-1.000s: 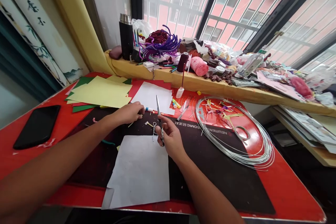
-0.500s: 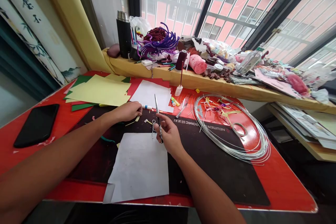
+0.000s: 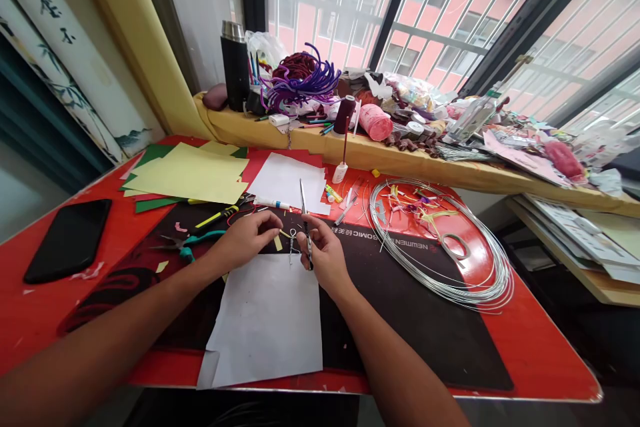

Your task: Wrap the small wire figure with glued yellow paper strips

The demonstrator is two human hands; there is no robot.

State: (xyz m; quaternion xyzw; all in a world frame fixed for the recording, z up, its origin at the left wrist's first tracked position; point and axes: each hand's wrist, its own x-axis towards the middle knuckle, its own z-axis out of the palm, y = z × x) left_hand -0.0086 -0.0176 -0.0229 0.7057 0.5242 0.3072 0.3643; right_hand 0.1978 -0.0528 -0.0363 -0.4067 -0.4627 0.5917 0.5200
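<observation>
The right hand [image 3: 325, 257] is clenched around a thin pair of scissors [image 3: 305, 227], blades pointing away toward the windowsill. The left hand [image 3: 247, 237] pinches a small yellow paper scrap [image 3: 278, 242] between its fingertips, just beside the scissors. Between the two hands a small twisted wire figure [image 3: 292, 245] lies on the black cutting mat [image 3: 410, 300], touching the far edge of a grey paper sheet [image 3: 267, 317] that runs to the near edge of the bench [image 3: 545, 347].

Judging by this, the step in hand is trimming or fitting the yellow scrap for the wire figure; the next move calls for bringing scrap and blades together with fine control.

To the left lie green-handled pliers [image 3: 193, 245] and a yellow-handled tool [image 3: 217, 216], close to the left forearm. Coloured paper sheets [image 3: 190, 173] fill the far left corner, a black phone [image 3: 67, 240] sits near the left edge, and a wire coil [image 3: 445, 247] lies well apart on the right. Open mat remains toward the near right.
</observation>
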